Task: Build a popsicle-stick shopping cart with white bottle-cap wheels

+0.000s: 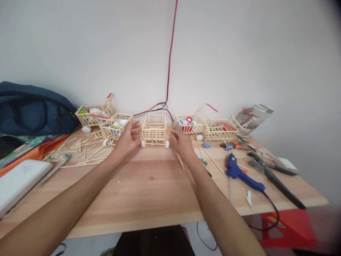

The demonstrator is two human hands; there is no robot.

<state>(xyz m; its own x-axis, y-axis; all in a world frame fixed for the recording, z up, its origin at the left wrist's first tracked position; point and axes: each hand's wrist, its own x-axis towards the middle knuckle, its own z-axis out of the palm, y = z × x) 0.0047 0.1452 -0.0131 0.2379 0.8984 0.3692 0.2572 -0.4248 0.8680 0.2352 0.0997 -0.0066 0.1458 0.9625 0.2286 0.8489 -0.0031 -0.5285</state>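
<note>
A small cart made of wooden sticks point(154, 133) stands upright at the back middle of the table, two white wheels at its front. My left hand point(129, 137) is just left of it, fingers apart and curved towards it, with nothing seen in them. On the cart's right side, my right hand point(182, 143) is held close with fingers loosely bent and no object visible in it. Behind my left hand is another stick cart point(113, 129) holding bottle caps. To the right stand a cart with red, white and blue caps point(188, 122) and a further stick cart point(221, 131).
Another cart point(90, 115) stands back left beside a dark blue bag point(34, 110). Loose sticks point(87, 151) and a white power bank point(23, 181) lie left. On the right are a blue glue gun point(242, 174), black-handled pliers point(277, 179) and a red stool point(290, 227) below.
</note>
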